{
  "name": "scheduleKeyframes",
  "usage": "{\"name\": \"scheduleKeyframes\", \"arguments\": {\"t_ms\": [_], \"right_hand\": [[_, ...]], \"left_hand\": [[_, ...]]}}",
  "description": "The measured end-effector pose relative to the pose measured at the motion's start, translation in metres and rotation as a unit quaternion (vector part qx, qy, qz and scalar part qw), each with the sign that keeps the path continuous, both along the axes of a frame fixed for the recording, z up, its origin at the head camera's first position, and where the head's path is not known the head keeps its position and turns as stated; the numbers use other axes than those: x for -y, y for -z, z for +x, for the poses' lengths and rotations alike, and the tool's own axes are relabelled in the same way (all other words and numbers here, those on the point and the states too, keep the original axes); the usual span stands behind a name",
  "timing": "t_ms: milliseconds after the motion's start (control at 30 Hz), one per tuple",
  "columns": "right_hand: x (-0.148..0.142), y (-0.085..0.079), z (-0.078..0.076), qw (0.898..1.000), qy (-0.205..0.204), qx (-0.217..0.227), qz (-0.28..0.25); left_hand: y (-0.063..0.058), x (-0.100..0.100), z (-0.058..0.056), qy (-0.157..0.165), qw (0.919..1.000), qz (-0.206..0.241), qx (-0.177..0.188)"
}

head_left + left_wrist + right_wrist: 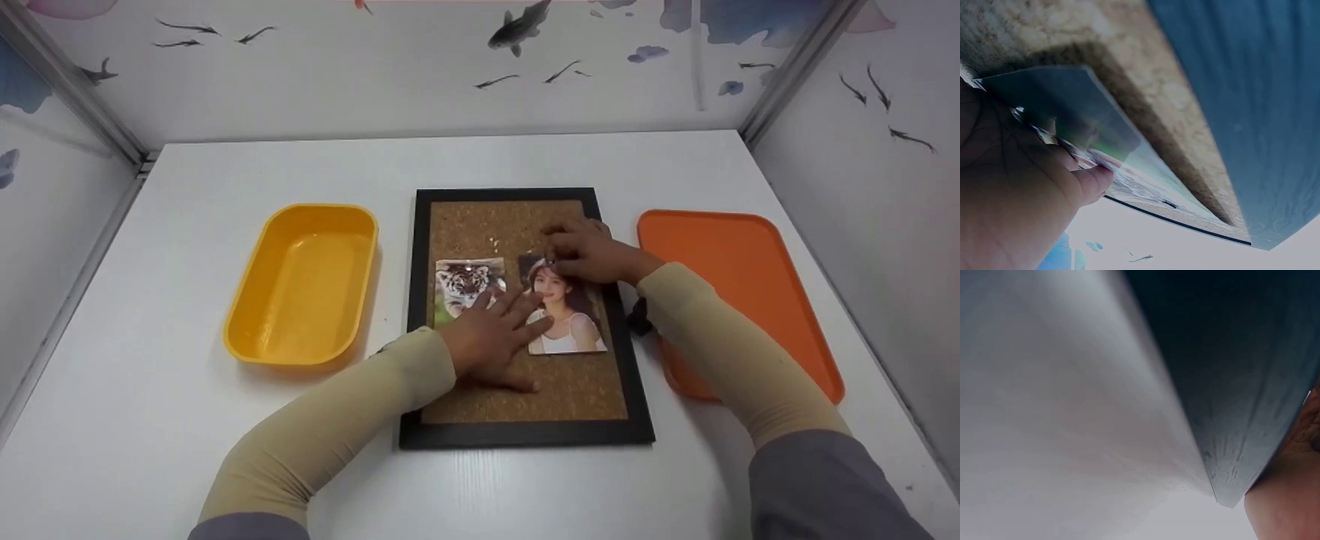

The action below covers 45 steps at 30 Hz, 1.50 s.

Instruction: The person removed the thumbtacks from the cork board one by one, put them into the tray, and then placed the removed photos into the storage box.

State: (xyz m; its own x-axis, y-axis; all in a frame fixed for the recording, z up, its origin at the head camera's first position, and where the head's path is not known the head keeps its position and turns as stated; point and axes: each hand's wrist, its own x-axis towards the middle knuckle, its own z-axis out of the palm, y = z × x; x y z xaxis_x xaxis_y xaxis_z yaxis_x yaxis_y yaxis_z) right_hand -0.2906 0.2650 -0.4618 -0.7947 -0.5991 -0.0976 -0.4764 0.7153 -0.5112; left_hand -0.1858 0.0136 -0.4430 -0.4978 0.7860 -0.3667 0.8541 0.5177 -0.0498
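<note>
A black-framed cork board [525, 401] lies flat on the white table. Two photos are on it: a tiger photo [461, 279] at left and a portrait photo [568, 330] at right. My left hand [491, 337] spreads across both, its fingertips on the portrait's left side. In the left wrist view, the tiger photo [1089, 112] has an edge raised off the cork. A tiny shiny spot, like a pin head, shows near its top. My right hand [592, 251] has bent fingers at the portrait's top edge; I cannot tell whether they pinch something small there.
To the board's left stands a yellow tray [300, 360] with raised sides. An orange tray [720, 247] lies at the right, partly under my right forearm. Small shiny bits [493, 244] sit on the cork above the photos. White printed walls [375, 90] enclose the table.
</note>
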Motion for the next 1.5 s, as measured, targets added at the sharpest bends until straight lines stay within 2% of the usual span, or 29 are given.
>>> {"name": "scheduleKeyframes", "arguments": {"t_ms": [733, 1133, 1500], "right_hand": [[-0.0036, -0.0007, -0.0009, 1.0, -0.013, -0.006, 0.005], [-0.0073, 0.0032, 0.0031, 1.0, -0.01, -0.009, -0.025], [-0.0072, 0.002, 0.0026, 0.997, -0.033, -0.033, -0.062]], "left_hand": [[-0.0003, 0.0015, -0.0003, 0.0, 0.9997, 0.022, 0.003], [0.0026, 0.0, 0.0012, -0.003, 0.9996, 0.017, 0.02], [-0.0042, 0.0009, 0.001, 0.002, 0.9998, 0.015, 0.017]]}}
